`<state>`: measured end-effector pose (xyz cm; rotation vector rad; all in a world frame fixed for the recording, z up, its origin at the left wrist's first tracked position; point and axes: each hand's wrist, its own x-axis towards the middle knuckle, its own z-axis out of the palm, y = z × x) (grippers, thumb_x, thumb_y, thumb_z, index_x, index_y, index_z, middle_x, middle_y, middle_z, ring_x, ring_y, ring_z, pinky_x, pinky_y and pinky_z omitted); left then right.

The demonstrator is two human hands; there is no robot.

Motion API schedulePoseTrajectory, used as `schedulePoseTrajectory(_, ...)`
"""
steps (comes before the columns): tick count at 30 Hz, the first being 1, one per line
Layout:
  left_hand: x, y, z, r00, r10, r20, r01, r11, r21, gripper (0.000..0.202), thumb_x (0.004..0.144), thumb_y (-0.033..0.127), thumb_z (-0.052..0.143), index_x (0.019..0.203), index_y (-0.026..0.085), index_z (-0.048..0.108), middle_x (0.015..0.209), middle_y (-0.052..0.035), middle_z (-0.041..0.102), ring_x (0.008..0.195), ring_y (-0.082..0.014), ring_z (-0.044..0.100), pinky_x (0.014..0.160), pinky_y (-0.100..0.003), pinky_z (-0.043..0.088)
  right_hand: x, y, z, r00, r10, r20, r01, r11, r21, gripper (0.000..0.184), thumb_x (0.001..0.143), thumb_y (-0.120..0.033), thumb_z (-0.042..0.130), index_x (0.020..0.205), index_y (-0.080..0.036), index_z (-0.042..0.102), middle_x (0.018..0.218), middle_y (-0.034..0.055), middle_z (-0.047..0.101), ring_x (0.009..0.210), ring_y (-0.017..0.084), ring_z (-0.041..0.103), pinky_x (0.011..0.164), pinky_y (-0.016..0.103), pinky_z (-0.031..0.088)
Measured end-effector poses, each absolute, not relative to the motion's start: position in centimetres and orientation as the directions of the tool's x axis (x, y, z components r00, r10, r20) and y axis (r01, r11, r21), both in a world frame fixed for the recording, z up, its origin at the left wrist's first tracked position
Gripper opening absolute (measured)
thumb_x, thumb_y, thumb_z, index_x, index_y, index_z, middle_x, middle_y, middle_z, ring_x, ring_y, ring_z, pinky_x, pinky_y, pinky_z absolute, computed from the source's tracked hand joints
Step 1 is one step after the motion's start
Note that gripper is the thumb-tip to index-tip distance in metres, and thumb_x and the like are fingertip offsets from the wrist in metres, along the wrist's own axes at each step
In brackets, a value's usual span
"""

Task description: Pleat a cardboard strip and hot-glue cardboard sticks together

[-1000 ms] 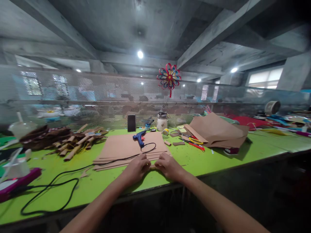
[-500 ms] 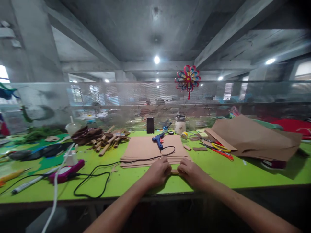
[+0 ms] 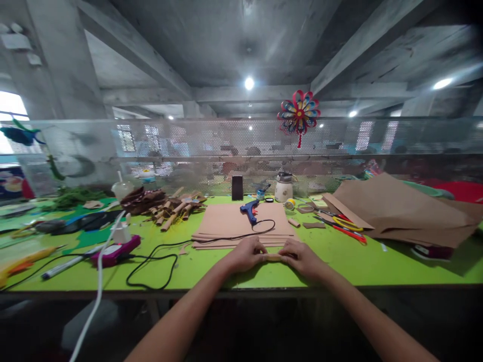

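Observation:
Between my hands, low over the green tabletop near its front edge, is a small roll of brown paper (image 3: pixel 273 257). My left hand (image 3: pixel 247 254) pinches its left end, and my right hand (image 3: pixel 301 257) pinches the right end with closed fingers. Just beyond them lies a stack of brown paper sheets (image 3: pixel 219 221). A blue glue gun (image 3: pixel 249 212) rests on that stack, its black cord trailing left across the sheets. To the right of the stack lie a short brown paper tube (image 3: pixel 294 222) and a dark brown scrap (image 3: pixel 314 225).
Several rolled paper tubes (image 3: pixel 173 217) are piled at the left. A purple power strip (image 3: pixel 115 251) with cords sits front left. Red- and yellow-handled scissors (image 3: pixel 347 224) and large brown sheets (image 3: pixel 407 211) lie at the right. A flask (image 3: pixel 284 188) stands behind, before a perforated screen (image 3: pixel 196 141).
The view has shifted slightly. My fingers have moved toward the ends of the paper roll, so more of it shows between them.

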<state>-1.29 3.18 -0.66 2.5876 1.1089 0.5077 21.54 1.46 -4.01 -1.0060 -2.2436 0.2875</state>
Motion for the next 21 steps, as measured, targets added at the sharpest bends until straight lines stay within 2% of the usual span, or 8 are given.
schedulePoseTrajectory(7,-2.0,3.1,-0.6,0.645,0.74,0.19,0.632,-0.657,0.411,0.028,0.084,0.039,0.054,0.093,0.02,0.073,0.082,-0.0025,0.056,0.078,-0.0153,0.051,0.068,-0.023,0.038,21.5,1.3,-3.6,-0.489,0.755,0.436,0.573,0.655,-0.493,0.016,0.087,-0.027,0.059,0.084,-0.016,0.071,0.077,0.005,0.062,0.076,0.018,0.055,0.07,0.028,0.042)
schedulePoseTrajectory(15,-2.2,2.9,-0.7,0.636,0.739,0.222,0.628,-0.662,0.409,0.022,0.082,0.034,0.058,0.09,0.02,0.074,0.081,-0.0026,0.054,0.079,-0.0154,0.051,0.068,-0.024,0.036,21.5,1.0,-3.3,-0.497,0.737,0.457,0.558,0.675,-0.482,0.016,0.086,-0.026,0.06,0.082,-0.016,0.072,0.075,0.0054,0.06,0.077,0.018,0.055,0.071,0.028,0.042)
schedulePoseTrajectory(21,-2.4,2.8,-0.6,0.6,0.777,0.193,0.65,-0.613,0.45,0.022,0.078,0.034,0.059,0.083,0.014,0.069,0.077,-0.0026,0.06,0.069,-0.0139,0.052,0.059,-0.023,0.036,21.6,1.0,-3.3,-0.479,0.763,0.434,0.575,0.647,-0.501,0.013,0.084,-0.022,0.062,0.084,-0.016,0.073,0.076,0.0054,0.06,0.075,0.017,0.056,0.069,0.027,0.043)
